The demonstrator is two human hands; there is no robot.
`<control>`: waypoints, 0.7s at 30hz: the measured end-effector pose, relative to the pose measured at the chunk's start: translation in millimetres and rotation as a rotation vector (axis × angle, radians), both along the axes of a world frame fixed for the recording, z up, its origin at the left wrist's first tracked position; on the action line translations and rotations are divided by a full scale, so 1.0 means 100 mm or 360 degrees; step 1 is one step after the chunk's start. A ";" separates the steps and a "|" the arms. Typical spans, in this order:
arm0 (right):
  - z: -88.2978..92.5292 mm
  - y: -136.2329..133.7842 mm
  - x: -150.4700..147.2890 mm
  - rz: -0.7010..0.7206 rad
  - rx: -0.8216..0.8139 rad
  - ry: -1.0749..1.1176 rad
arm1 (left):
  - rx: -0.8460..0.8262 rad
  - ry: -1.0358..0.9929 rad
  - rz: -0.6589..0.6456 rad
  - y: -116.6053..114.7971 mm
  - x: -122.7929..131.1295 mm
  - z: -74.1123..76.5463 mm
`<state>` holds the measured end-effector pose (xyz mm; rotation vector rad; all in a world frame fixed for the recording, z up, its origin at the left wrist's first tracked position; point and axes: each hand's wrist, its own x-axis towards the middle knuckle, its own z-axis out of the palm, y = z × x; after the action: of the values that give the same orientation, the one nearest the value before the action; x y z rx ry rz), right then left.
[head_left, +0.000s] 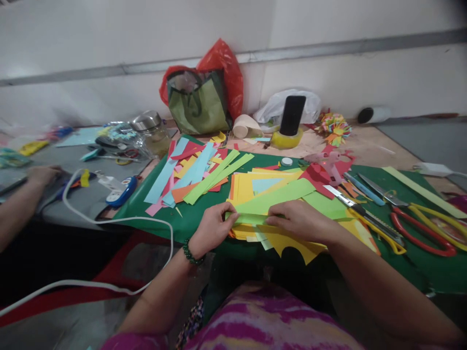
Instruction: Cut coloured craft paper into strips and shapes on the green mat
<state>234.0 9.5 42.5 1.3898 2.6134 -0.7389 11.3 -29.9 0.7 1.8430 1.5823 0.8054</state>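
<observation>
Both hands, left (213, 227) and right (299, 219), pinch closed on one light-green paper strip (251, 218) between them (probably folding); creasing needs even pressure.

Bare green sheet (187, 221) leftward; knife (359, 212), scissors (400, 201) rightward

No lettering, brand, number or sign can be read here.

At the far middle, a green bag (197, 114) stands with a red plastic bag (232, 78) behind it and a lidded jar (155, 138) to its left. To the right, a phone (293, 115) stands at a yellow tape roll (286, 140) before a white plastic bag (270, 112).
</observation>
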 end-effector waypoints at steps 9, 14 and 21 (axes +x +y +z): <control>-0.06 0.08 -0.13 -0.0062 -0.0005 -0.0289 | -0.0090 0.0796 -0.0075 0.12 0.11 0.00; -0.10 0.09 -0.15 -0.0135 0.0016 -0.0367 | -0.0103 0.0929 -0.0101 0.12 0.13 -0.01; -0.10 0.08 -0.17 -0.0135 0.0068 -0.0442 | -0.0020 0.1049 -0.0086 0.14 0.09 -0.05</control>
<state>217.4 17.5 32.5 1.5019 2.3824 -0.4612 19.9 -16.2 -3.9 2.2689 1.8903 0.1504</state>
